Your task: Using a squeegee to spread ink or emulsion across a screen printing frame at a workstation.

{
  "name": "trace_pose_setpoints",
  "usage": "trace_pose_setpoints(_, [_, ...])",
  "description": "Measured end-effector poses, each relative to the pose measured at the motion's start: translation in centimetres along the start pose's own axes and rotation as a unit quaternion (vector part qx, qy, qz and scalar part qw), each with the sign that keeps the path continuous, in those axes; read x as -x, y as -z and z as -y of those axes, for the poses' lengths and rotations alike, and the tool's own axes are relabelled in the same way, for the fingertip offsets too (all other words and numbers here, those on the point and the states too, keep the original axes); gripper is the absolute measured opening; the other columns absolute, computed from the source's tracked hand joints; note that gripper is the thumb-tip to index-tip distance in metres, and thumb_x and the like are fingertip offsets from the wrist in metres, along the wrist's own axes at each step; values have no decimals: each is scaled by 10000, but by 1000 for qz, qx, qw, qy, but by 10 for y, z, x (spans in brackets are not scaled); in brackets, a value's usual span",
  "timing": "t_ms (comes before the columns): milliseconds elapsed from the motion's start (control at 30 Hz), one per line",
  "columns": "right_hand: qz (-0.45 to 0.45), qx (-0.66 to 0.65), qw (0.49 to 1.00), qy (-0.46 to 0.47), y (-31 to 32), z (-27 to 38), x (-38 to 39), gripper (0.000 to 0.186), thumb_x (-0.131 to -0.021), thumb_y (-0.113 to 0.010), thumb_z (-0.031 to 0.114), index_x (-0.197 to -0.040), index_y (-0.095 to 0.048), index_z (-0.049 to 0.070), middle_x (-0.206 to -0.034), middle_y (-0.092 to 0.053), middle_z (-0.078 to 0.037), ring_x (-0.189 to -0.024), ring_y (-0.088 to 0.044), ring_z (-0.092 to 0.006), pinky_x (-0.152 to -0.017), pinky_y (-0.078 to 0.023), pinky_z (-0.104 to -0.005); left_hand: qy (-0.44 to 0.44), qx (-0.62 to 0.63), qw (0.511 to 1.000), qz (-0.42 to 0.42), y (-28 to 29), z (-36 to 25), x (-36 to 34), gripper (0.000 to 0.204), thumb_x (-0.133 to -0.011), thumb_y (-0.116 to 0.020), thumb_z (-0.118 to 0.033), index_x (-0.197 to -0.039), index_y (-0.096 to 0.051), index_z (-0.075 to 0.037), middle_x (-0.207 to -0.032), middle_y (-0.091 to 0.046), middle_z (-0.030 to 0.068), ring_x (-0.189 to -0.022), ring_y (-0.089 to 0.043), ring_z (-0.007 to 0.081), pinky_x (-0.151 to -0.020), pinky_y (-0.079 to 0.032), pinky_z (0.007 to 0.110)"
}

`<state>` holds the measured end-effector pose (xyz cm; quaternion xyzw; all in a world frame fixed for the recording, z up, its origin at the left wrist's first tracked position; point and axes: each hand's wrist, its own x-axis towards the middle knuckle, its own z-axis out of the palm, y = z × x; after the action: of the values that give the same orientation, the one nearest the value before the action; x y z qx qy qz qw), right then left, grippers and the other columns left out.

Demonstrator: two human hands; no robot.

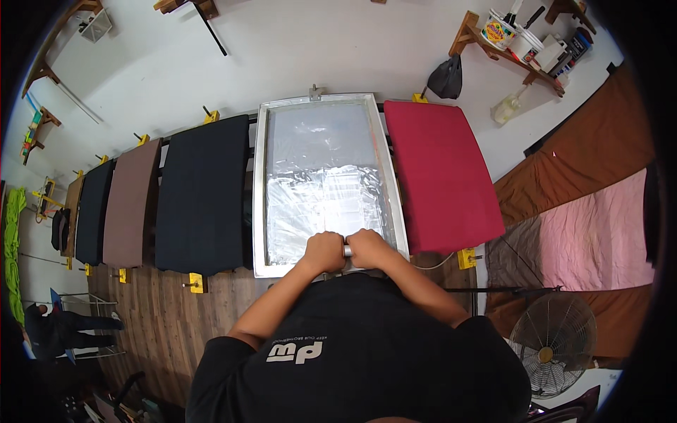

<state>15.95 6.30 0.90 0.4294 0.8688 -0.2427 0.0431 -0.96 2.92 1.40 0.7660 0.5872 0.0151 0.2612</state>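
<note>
In front of me a silver-framed printing screen [260, 211] lies over the row of boards. Its mesh is plain grey in the far half and looks shiny and wrinkled in the near half. Both my left hand [325, 252] and my right hand [368, 248] are closed side by side over the near end of the screen. A short piece of a silvery handle [348, 250] shows between the fists; my hands and body hide whatever it belongs to. A metal clamp [315, 92] sits at the screen's far edge.
Right of the screen is a board with a red shirt [444, 176]; to its left are boards with a black shirt [203, 194] and a mauve shirt [131, 204]. Yellow brackets [197, 283] stick out below. A standing fan [546, 349] is at lower right, another person [67, 330] at far left.
</note>
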Motion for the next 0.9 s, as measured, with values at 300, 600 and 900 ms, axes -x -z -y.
trace_pose_setpoints(300, [-113, -13, 993, 24, 13, -13, -33, 169, -709, -691, 88, -867, -688, 28, -883, -698, -204, -882, -681, -384, -772, -566, -460, -51, -33, 984, -168, 6, 17, -33, 195, -758, -680, -170, -904, -742, -57, -867, -690, 162, -813, -690, 372, -739, -560, 490])
trace_pose_setpoints(600, [32, -13, 999, 4, 3, 4, 9, 218, -668, -701, 160, -830, -715, 16, -841, -703, -243, -826, -696, -423, -768, -565, -503, 7, 22, 1000, 12, 4, -4, 7, 235, -701, -707, -189, -878, -753, -41, -892, -728, 205, -840, -727, 374, -754, -596, 464])
trace_pose_setpoints(900, [-41, 12, 998, -37, 41, -30, -69, 195, -678, -711, 120, -851, -747, 38, -904, -722, -237, -858, -711, -408, -806, -580, -478, 45, 0, 997, -60, 32, 20, -78, 231, -723, -703, -271, -884, -773, -120, -871, -746, 165, -824, -729, 369, -753, -596, 455])
